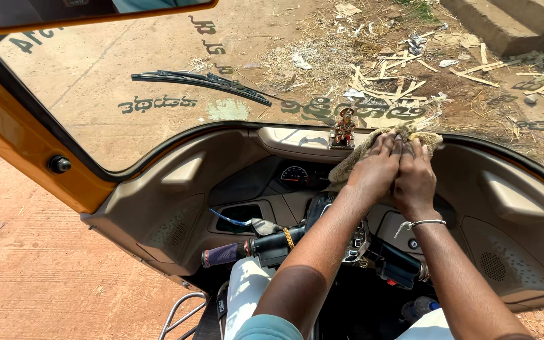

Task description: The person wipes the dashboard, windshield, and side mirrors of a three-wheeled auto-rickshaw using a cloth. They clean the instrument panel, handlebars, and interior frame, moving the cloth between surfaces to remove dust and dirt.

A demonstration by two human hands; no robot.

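Both hands press a tan, coarse cloth (361, 154) against the top of the beige dashboard (234, 176) of a small three-wheeled vehicle, just below the windshield. My left hand (378, 169) lies flat on the cloth, fingers pointing forward. My right hand (414, 177), with a metal bangle on the wrist, sits right beside it, touching it, also on the cloth. A small red and gold figurine (345, 128) stands on the dashboard just left of the cloth.
A black handlebar (247, 249) with a purple grip runs below my arms. A round gauge (294, 175) sits in the dashboard centre. A wiper (203, 80) rests on the windshield. The orange frame (26, 145) borders the left. Straw and wood scraps litter the ground outside.
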